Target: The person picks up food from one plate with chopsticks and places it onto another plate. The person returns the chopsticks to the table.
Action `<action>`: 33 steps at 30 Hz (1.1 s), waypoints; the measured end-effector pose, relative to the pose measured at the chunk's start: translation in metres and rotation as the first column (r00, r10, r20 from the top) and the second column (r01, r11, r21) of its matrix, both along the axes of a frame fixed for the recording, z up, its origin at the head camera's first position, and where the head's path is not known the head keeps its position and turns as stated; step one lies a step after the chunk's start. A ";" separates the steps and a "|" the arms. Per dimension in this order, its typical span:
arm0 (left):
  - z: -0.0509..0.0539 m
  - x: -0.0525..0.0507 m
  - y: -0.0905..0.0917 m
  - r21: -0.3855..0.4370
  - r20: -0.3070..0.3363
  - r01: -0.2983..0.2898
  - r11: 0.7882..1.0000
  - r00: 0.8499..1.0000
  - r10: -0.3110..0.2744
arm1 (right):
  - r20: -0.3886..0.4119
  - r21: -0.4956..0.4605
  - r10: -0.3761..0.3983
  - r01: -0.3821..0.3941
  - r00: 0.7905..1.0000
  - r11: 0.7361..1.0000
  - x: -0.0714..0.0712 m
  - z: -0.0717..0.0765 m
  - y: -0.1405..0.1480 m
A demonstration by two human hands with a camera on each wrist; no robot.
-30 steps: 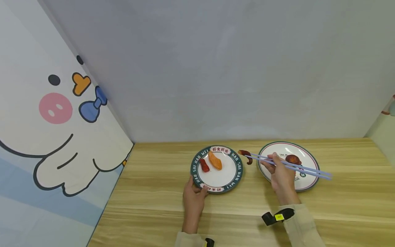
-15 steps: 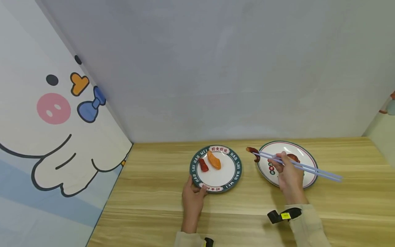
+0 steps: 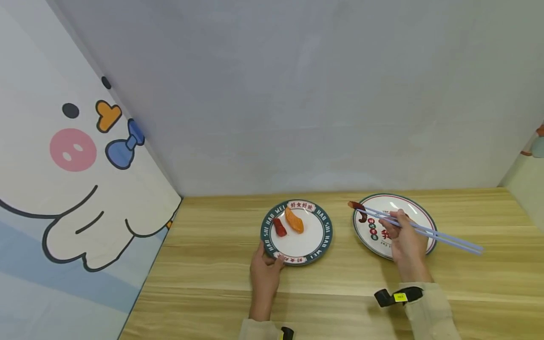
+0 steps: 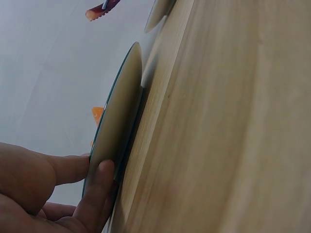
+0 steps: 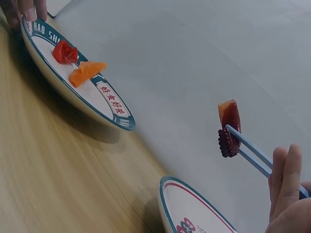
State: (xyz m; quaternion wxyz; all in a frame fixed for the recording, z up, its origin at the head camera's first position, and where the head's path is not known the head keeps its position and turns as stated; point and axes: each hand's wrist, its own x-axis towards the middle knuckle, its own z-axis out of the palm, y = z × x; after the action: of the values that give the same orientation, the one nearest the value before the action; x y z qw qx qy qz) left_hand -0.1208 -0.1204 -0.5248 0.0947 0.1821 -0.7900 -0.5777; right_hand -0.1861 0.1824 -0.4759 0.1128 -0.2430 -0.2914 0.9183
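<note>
My left hand (image 3: pixel 265 278) grips the near-left rim of a round plate (image 3: pixel 303 245) with a green lettered border. The left wrist view shows the thumb above the rim and fingers beneath. On that plate lie a red pepper-like piece (image 3: pixel 279 227) and an orange slice (image 3: pixel 294 220). With my right hand (image 3: pixel 409 250) I hold light purple chopsticks (image 3: pixel 452 241). Their tips pinch a dark red octopus tentacle piece (image 5: pixel 230 127), raised over the left edge of a second white plate (image 3: pixel 384 204). My right hand covers part of this plate.
Both plates stand on a wood-grain table (image 3: pixel 212 283), side by side with a gap between them. A grey backdrop (image 3: pixel 323 118) rises behind the table. A cartoon-printed panel (image 3: pixel 25 189) borders the left side.
My right hand has moved right with the chopsticks and tentacle, from the gap between the plates to the right plate's edge. The round brown food there is now hidden. My left hand stays put.
</note>
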 end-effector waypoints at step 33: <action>-0.002 -0.001 0.001 -0.003 -0.003 -0.009 1.000 1.000 0.009 | 0.058 -0.152 -0.158 0.165 0.986 0.974 -0.003 -0.009 0.040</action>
State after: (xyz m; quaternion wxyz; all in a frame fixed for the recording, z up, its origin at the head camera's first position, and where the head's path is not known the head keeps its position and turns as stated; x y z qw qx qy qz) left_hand -0.1218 -0.1198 -0.5266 0.0988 0.1844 -0.7901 -0.5762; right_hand -0.1893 0.2225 -0.4848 0.1611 -0.2947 -0.2001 0.9204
